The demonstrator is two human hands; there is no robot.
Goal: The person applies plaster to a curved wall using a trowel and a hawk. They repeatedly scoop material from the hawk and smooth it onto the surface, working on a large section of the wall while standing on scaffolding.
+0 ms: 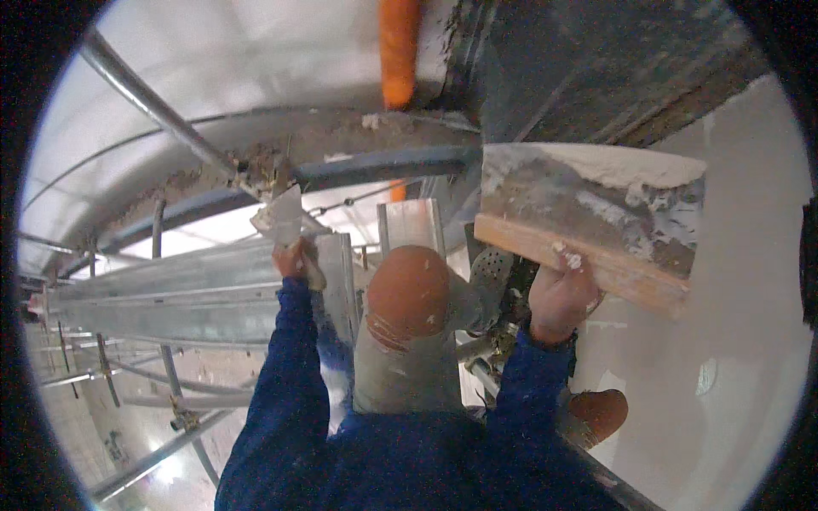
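My left hand [296, 258] is closed round a putty knife [281, 220], its pale, roughly triangular blade pointing away from me. In my right hand [562, 298] is a wide plastering blade, gripped by the wooden bar [618, 266] along its near edge. White plaster [635, 163] lies thick along the far edge of that blade, with smears across its grey face. The two tools are well apart. White spots dot my right fingers.
Metal profiles [196, 289] run to the left beside scaffold tubes [158, 98]. A smooth pale wall surface [724, 341] fills the right side, below a dark panel [596, 64]. An orange pipe [398, 51] stands at the far side. My knee with an orange pad [409, 289] sits between my arms.
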